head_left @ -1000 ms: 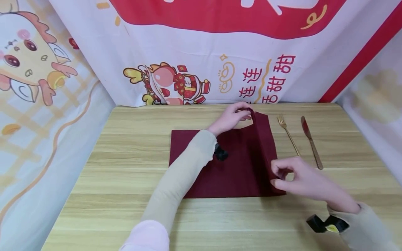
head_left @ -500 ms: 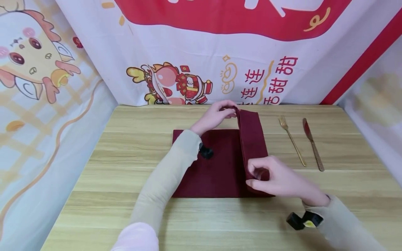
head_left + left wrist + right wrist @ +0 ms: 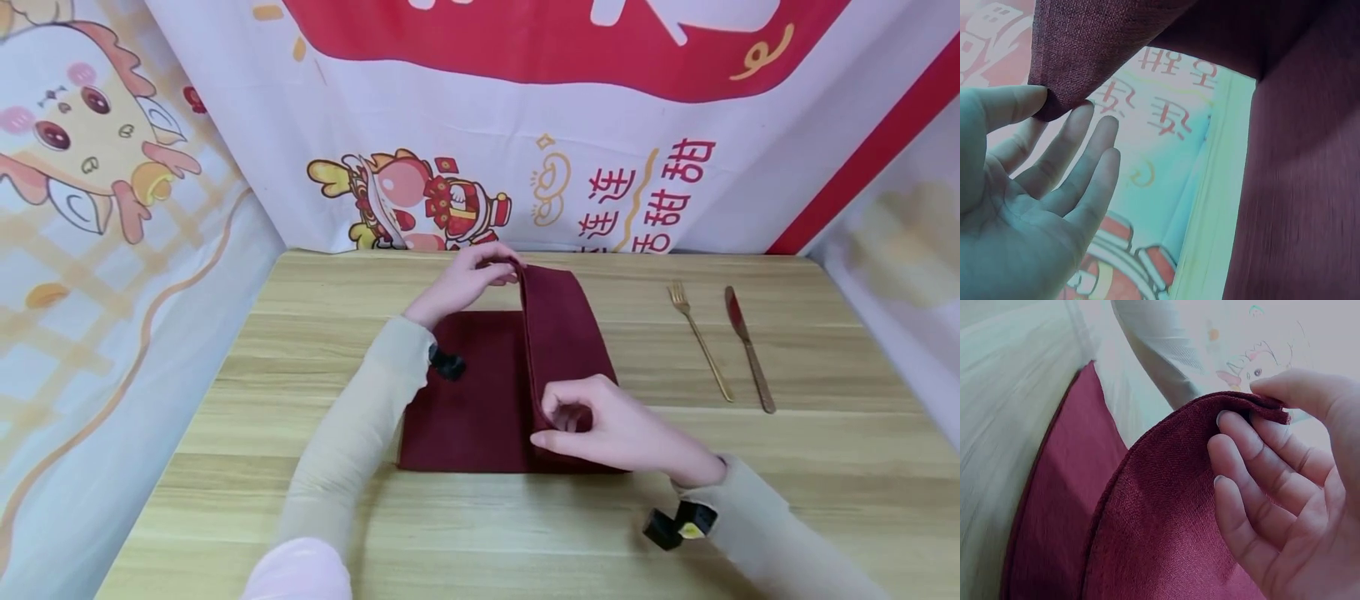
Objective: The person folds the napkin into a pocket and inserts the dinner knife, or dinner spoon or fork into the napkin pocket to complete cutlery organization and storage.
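Observation:
A dark red cloth napkin (image 3: 480, 400) lies on the wooden table (image 3: 300, 292), with its right part lifted and folded over toward the left. My left hand (image 3: 480, 279) pinches the far corner of the lifted flap (image 3: 1060, 100) between thumb and fingers. My right hand (image 3: 592, 425) pinches the near corner of the same flap (image 3: 1260, 409). The flap (image 3: 558, 333) stands up as a ridge between both hands, above the flat half of the napkin.
A gold fork (image 3: 699, 337) and a gold knife (image 3: 748, 350) lie side by side on the table to the right of the napkin. Printed cloth banners (image 3: 525, 167) wall in the table at the back and both sides.
Both hands have carried the lifted napkin edge leftward across the napkin, so more of the cloth is folded over. The fork and knife have stayed put.

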Demonstrator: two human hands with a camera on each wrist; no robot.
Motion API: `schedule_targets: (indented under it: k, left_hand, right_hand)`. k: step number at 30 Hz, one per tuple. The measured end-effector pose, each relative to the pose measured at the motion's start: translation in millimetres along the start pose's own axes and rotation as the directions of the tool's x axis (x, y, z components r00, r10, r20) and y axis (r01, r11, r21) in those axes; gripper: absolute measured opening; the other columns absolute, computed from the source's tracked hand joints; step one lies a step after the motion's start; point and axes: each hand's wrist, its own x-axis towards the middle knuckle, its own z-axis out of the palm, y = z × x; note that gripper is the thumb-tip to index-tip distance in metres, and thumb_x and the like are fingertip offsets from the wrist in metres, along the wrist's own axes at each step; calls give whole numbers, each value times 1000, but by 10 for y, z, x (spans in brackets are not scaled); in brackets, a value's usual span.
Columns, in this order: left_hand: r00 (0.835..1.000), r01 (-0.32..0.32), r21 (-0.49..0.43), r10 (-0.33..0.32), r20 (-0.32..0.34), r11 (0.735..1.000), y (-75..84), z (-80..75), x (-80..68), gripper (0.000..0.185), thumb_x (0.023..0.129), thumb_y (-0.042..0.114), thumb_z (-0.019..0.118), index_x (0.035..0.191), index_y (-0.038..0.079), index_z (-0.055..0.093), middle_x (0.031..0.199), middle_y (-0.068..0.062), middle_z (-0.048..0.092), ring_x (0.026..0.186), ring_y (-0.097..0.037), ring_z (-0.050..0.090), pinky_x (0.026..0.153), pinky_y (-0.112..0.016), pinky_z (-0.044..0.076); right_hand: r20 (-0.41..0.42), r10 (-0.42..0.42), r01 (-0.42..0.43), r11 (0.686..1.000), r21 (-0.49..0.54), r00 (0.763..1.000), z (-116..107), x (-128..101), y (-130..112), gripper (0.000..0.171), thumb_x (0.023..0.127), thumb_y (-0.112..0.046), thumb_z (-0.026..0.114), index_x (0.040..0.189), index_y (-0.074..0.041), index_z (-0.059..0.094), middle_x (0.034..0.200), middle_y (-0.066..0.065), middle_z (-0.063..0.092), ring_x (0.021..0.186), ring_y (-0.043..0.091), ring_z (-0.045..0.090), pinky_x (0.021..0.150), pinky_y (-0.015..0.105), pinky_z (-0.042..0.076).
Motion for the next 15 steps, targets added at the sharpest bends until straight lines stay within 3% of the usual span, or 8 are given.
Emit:
schedule_targets:
  k: [8, 15]
  left_hand:
    - [996, 78, -7, -78, -47, 997, -86, -287, -198, 25, 106, 7, 54, 123, -8, 64, 116, -16, 67, 103, -22, 69, 96, -40, 53]
    - [989, 136, 12, -135, -58, 991, -162, -476, -339, 26, 107, 8, 53, 126, -7, 62, 120, -17, 65, 106, -24, 67, 98, -43, 52]
  right_hand:
    - [-7, 50, -49, 997, 63, 999, 173, 185, -12, 21, 94, -24, 77, 84, -23, 59, 75, -9, 62, 66, 11, 60, 56, 27, 51]
    - [-20, 82, -81, 995, 59, 996, 280, 333, -22, 17, 92, -28, 79, 85, -23, 64, 79, -10, 65, 69, 11, 61, 60, 27, 53]
